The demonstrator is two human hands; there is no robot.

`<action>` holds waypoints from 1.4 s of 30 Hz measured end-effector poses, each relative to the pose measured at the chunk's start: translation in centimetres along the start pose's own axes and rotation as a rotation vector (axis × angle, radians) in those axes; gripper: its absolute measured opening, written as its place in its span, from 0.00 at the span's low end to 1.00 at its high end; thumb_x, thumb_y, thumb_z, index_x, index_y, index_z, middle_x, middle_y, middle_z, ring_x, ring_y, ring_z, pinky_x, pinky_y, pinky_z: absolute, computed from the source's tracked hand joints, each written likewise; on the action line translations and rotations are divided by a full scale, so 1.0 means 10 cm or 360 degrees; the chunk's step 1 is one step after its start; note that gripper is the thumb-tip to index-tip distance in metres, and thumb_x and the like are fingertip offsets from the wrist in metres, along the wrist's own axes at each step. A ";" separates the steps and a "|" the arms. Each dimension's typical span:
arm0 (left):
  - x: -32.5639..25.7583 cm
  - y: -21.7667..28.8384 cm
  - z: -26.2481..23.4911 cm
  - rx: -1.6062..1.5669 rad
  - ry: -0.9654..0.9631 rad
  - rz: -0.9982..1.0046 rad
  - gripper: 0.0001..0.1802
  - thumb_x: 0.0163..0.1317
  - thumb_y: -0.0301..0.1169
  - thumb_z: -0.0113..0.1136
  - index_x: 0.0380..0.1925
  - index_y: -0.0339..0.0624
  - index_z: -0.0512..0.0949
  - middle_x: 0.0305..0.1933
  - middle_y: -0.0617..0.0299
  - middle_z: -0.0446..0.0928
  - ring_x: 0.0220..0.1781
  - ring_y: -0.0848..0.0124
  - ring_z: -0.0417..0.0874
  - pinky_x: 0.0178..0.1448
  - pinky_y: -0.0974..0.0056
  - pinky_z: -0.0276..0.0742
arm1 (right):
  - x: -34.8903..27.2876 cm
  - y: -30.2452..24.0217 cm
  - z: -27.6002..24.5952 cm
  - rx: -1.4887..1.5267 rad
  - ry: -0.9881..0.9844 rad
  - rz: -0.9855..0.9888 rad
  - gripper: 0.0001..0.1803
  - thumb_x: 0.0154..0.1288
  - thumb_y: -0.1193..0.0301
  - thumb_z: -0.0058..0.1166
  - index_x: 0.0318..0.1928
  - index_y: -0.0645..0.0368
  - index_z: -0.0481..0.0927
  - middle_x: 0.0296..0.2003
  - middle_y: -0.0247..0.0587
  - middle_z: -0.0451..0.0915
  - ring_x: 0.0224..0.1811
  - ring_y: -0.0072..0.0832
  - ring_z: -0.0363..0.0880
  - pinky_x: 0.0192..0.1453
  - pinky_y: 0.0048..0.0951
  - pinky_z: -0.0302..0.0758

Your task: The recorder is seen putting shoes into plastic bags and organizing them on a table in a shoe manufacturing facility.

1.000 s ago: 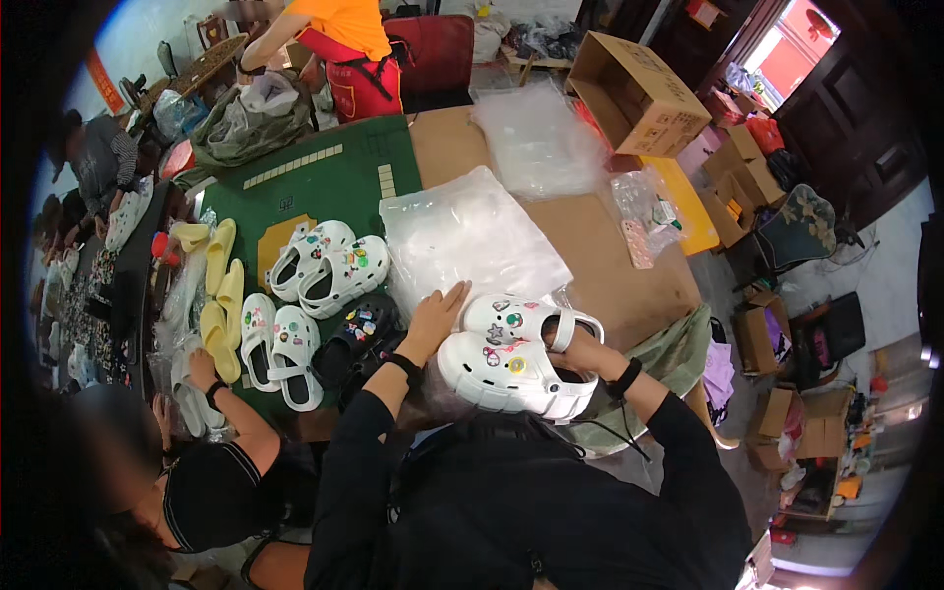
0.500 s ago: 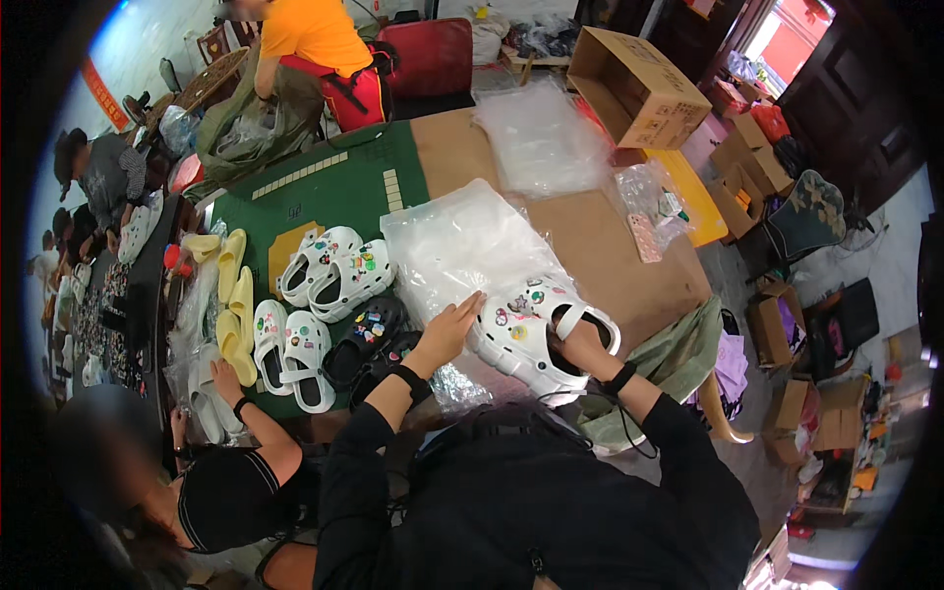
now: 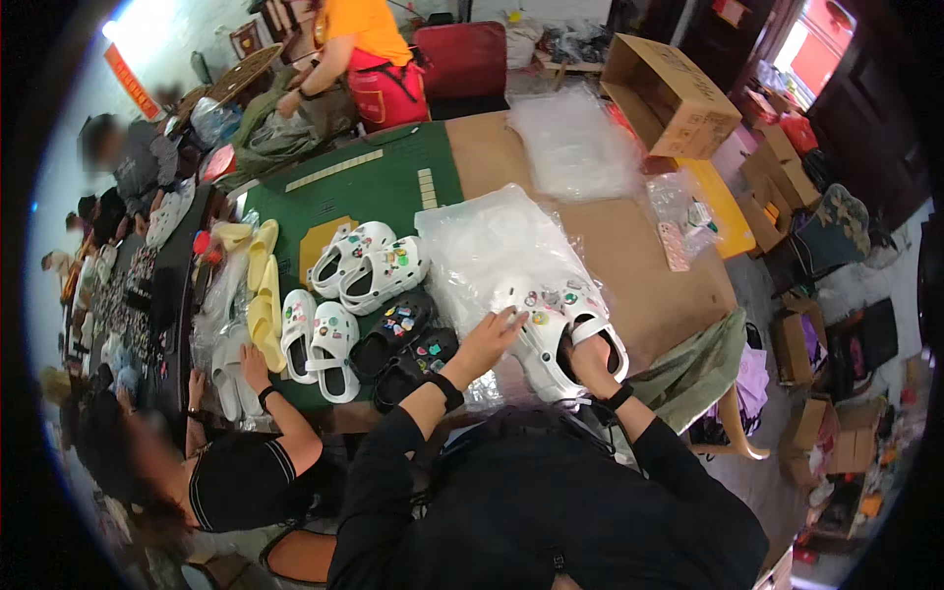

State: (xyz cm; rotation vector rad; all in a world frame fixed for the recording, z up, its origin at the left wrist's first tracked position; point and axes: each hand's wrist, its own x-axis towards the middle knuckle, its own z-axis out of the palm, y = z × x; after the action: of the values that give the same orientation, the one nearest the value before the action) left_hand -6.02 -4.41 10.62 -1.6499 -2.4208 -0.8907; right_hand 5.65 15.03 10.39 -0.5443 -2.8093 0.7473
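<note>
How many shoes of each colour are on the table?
White clogs: 6, counting the pair under the hands
Black clogs: 2
Yellow clogs: about 3, partly stacked, hard to tell
Total: about 11

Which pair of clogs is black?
The black pair lies just left of the person's left hand, below the white pairs on the green mat. Every other pair is white or yellow.

An open brown cardboard box [image 3: 669, 93] stands top right, clear plastic bags [image 3: 492, 241] mid-table.
</note>
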 end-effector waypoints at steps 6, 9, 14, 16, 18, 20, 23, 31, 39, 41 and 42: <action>0.01 0.10 0.11 0.0081 0.0104 -0.0011 0.36 0.42 0.16 0.48 0.58 0.35 0.60 0.52 0.50 0.64 0.45 0.54 0.69 0.51 0.59 0.68 | 0.03 0.06 0.22 -0.0180 -0.0087 0.0048 0.19 0.54 0.63 0.51 0.44 0.61 0.71 0.31 0.57 0.76 0.34 0.52 0.75 0.36 0.47 0.70; -0.01 0.08 0.05 0.0107 0.0155 -0.0096 0.33 0.45 0.19 0.47 0.57 0.35 0.61 0.48 0.49 0.65 0.45 0.54 0.70 0.49 0.58 0.70 | 0.02 0.03 0.25 -0.0077 0.0087 -0.0178 0.15 0.55 0.65 0.51 0.39 0.62 0.71 0.25 0.55 0.75 0.29 0.51 0.75 0.32 0.47 0.70; 0.10 0.00 -0.13 0.0315 0.0068 -0.0179 0.24 0.48 0.26 0.51 0.49 0.37 0.68 0.39 0.56 0.69 0.30 0.63 0.78 0.31 0.64 0.76 | 0.06 -0.23 0.21 -0.0326 0.0162 -0.0528 0.12 0.55 0.68 0.51 0.35 0.65 0.72 0.32 0.53 0.74 0.33 0.49 0.74 0.34 0.45 0.71; 0.18 -0.04 -0.16 0.0475 0.0157 -0.0147 0.15 0.49 0.29 0.51 0.39 0.39 0.73 0.33 0.59 0.71 0.26 0.65 0.78 0.28 0.65 0.75 | 0.11 -0.24 0.22 -0.0365 0.0142 -0.0536 0.11 0.55 0.69 0.50 0.35 0.64 0.71 0.31 0.52 0.74 0.30 0.48 0.74 0.30 0.45 0.71; 0.25 -0.11 -0.19 0.0474 0.0184 -0.0115 0.13 0.49 0.29 0.51 0.37 0.39 0.73 0.32 0.59 0.71 0.25 0.65 0.78 0.28 0.64 0.75 | 0.17 -0.23 0.21 -0.0384 0.0193 -0.0610 0.12 0.55 0.69 0.50 0.37 0.64 0.71 0.30 0.51 0.74 0.27 0.48 0.74 0.28 0.44 0.71; 0.28 -0.18 -0.17 0.0388 0.0171 -0.0131 0.09 0.51 0.29 0.50 0.33 0.40 0.72 0.30 0.57 0.73 0.24 0.62 0.78 0.28 0.60 0.75 | 0.20 -0.26 0.19 -0.0418 0.0109 -0.0545 0.12 0.54 0.69 0.51 0.37 0.63 0.71 0.29 0.50 0.74 0.26 0.47 0.75 0.27 0.44 0.72; 0.37 -0.21 -0.20 0.0173 0.0118 -0.0231 0.10 0.52 0.31 0.48 0.34 0.40 0.73 0.28 0.56 0.74 0.26 0.58 0.78 0.29 0.57 0.74 | 0.22 -0.26 0.13 -0.0482 0.0034 -0.0563 0.12 0.53 0.70 0.50 0.37 0.63 0.71 0.29 0.51 0.74 0.26 0.46 0.76 0.27 0.43 0.72; 0.52 -0.18 -0.27 0.0252 0.0160 -0.0404 0.08 0.56 0.31 0.46 0.33 0.40 0.69 0.27 0.54 0.73 0.30 0.56 0.77 0.30 0.56 0.73 | 0.29 -0.52 0.11 -0.0281 -0.0039 -0.1189 0.18 0.55 0.71 0.40 0.48 0.63 0.68 0.42 0.55 0.72 0.47 0.49 0.70 0.50 0.40 0.68; 0.64 -0.09 -0.28 -0.0022 0.0218 -0.0310 0.07 0.56 0.28 0.47 0.35 0.40 0.68 0.29 0.55 0.72 0.31 0.55 0.75 0.33 0.56 0.71 | 0.35 -0.31 0.20 -0.0101 -0.0122 -0.1311 0.15 0.51 0.74 0.45 0.41 0.64 0.70 0.37 0.51 0.72 0.39 0.45 0.73 0.40 0.40 0.72; 0.63 -0.04 -0.26 -0.0110 0.0185 -0.0238 0.09 0.56 0.27 0.46 0.38 0.40 0.68 0.31 0.54 0.72 0.33 0.54 0.75 0.35 0.56 0.71 | 0.35 -0.26 0.19 -0.0016 -0.0106 -0.1357 0.13 0.50 0.74 0.46 0.39 0.63 0.71 0.35 0.49 0.72 0.38 0.45 0.73 0.39 0.40 0.72; 0.62 -0.01 -0.25 -0.0098 0.0200 -0.0142 0.11 0.55 0.27 0.46 0.39 0.40 0.69 0.32 0.53 0.72 0.34 0.54 0.75 0.36 0.56 0.71 | 0.35 -0.25 0.19 0.0029 -0.0117 -0.1365 0.13 0.50 0.74 0.47 0.39 0.63 0.71 0.34 0.48 0.72 0.38 0.44 0.73 0.38 0.39 0.72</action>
State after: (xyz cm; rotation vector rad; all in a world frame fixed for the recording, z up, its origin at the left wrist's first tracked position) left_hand -9.34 -0.53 15.00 -1.4660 -2.4213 -1.0581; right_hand 1.21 13.53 10.37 0.6770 -2.6822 0.5881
